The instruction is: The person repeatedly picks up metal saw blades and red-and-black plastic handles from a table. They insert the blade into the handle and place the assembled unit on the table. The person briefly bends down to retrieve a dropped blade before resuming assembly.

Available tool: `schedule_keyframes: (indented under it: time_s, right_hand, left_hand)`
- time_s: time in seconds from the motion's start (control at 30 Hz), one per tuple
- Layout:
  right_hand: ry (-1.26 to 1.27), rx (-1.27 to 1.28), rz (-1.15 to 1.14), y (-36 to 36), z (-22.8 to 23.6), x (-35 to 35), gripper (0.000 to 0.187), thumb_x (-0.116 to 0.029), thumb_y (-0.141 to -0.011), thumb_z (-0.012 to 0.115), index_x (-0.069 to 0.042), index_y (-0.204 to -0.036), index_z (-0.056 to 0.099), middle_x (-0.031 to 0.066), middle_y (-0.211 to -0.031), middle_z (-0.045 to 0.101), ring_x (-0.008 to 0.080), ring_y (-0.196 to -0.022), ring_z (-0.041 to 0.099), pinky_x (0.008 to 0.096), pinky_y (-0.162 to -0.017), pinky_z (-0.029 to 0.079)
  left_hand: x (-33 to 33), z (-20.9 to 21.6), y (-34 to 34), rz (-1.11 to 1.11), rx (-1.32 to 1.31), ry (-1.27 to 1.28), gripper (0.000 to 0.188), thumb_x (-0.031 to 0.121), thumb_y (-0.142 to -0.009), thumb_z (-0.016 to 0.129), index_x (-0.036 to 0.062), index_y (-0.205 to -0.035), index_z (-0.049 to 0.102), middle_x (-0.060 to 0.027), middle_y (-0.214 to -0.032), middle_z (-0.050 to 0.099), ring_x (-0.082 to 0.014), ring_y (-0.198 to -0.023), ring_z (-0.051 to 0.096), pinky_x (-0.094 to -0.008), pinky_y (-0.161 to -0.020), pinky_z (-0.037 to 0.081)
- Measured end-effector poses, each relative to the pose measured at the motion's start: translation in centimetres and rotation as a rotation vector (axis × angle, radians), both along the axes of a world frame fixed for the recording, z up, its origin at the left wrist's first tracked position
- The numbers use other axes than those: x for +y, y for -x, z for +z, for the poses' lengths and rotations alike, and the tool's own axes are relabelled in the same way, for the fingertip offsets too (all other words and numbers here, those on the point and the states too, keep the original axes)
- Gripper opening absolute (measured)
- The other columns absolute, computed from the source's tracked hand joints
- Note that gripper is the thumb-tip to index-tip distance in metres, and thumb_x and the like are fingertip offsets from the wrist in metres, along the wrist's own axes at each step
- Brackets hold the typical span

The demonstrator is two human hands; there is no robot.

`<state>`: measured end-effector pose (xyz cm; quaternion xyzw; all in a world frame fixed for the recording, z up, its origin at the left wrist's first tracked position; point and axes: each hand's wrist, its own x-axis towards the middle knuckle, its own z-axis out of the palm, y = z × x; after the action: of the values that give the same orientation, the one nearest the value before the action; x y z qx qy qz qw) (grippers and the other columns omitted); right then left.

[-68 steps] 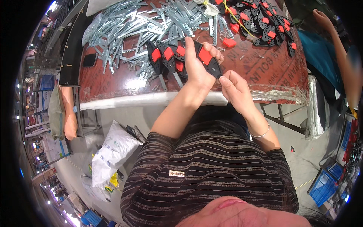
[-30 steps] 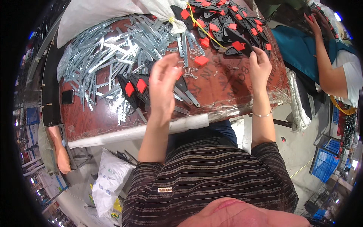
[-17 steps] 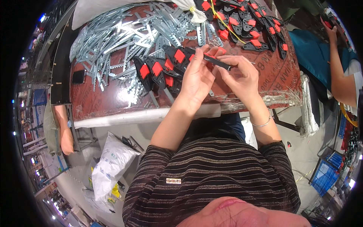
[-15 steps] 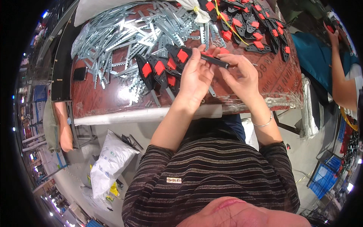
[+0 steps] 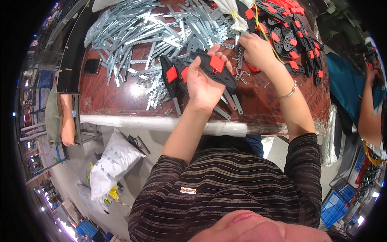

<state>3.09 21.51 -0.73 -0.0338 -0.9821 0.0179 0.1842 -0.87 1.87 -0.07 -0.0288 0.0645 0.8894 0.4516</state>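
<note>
My left hand [image 5: 204, 89] holds a flat black plastic part [image 5: 207, 66] with a red square block [image 5: 217, 63] on its face, tilted across the palm. To its right, my right hand [image 5: 258, 51] is at the notched metal strips [image 5: 240, 56], fingers curled with the tips down beside them. Whatever the right fingertips pinch is hidden. Left of my left hand, several black parts with red blocks [image 5: 171, 74] lie together, metal strips sticking out toward me. Small springs [image 5: 243, 76] are scattered between my hands.
A large heap of notched metal strips [image 5: 149, 34] covers the back left of the red-brown table [image 5: 274, 109]. More black-and-red parts [image 5: 292, 42] lie at the back right, beside a tied white bag [image 5: 238, 20]. A black box [image 5: 92, 66] lies left. Another person's arm [image 5: 366, 109] shows at right.
My right hand has left the black part and moved back to the metal strips. The left hand keeps the part, now turned so its red block faces up. The whole view has shifted slightly.
</note>
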Motion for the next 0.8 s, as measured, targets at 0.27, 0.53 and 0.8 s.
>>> schedule_keyframes:
  time_s: [0.27,0.53,0.8]
  right_hand:
    - [-0.392,-0.116,0.327,1.3,0.4,1.2,0.009,-0.014,-0.073,0.058,-0.012,-0.081,0.058,-0.0011,-0.08,0.055,0.0152,-0.089,0.056,0.0283,-0.07,0.047]
    - [0.293,0.245,0.207,-1.4,2.4,-0.3,0.012,-0.008,-0.082,0.055,-0.005,-0.091,0.049,0.0104,-0.07,0.053,0.0263,-0.069,0.055,0.0335,-0.063,0.045]
    - [1.452,-0.04,-0.056,-13.7,4.8,-10.6,0.007,-0.007,-0.092,0.046,-0.001,-0.095,0.046,-0.0032,-0.073,0.046,0.0035,-0.065,0.039,0.0193,-0.057,0.035]
  left_hand:
    - [-0.3,-0.9,0.3,-0.012,-0.062,0.007,0.045,0.033,-0.093,0.042,-0.0021,-0.12,0.048,-0.0116,-0.099,0.056,-0.0244,-0.095,0.053,-0.041,-0.092,0.042]
    - [-1.5,0.9,0.9,0.103,-0.146,0.118,0.034,0.033,-0.09,0.046,0.0018,-0.099,0.055,-0.0083,-0.086,0.054,-0.0215,-0.083,0.053,-0.037,-0.08,0.046]
    - [-1.9,1.4,0.8,0.219,-0.106,0.215,0.038,0.043,-0.093,0.041,0.0097,-0.075,0.046,-0.0004,-0.067,0.044,-0.0146,-0.064,0.045,-0.0308,-0.066,0.041]
